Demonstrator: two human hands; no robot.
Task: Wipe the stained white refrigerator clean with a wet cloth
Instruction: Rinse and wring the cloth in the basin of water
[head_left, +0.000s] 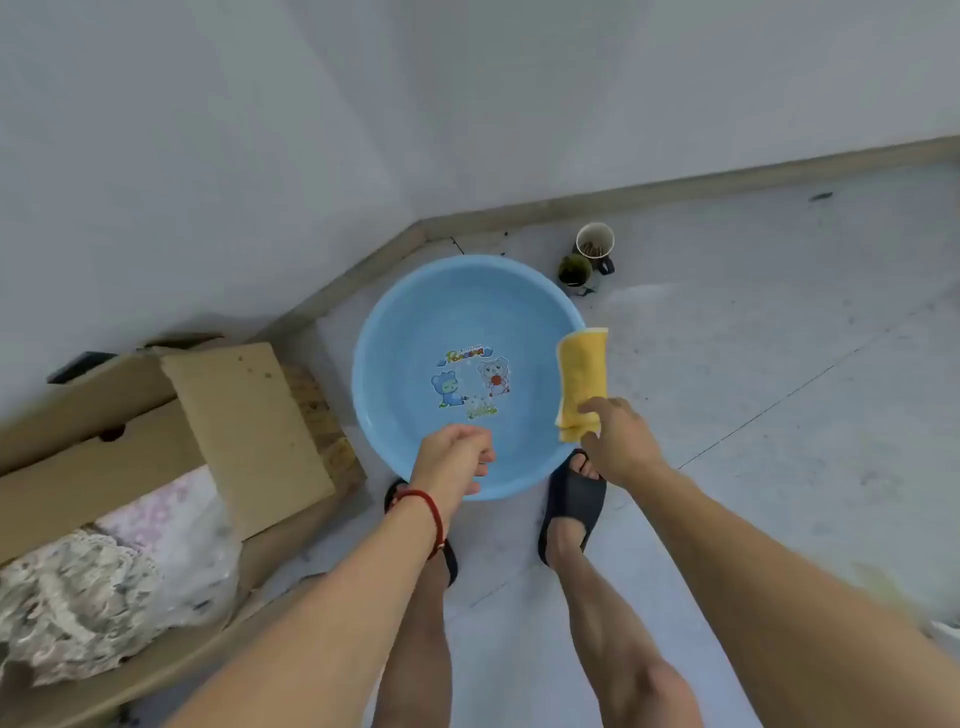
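While right hand (618, 441) pinches folded yellow cloth (582, 382) over rim of blue basin (410, 322) on floor, left hand (454, 457) hovers over basin, fingers loosely curled, holding nothing. Whether basin holds water: cannot tell. Refrigerator not in view. Judgement: early stage, cloth likely being wetted or just picked up; all wiping still ahead.
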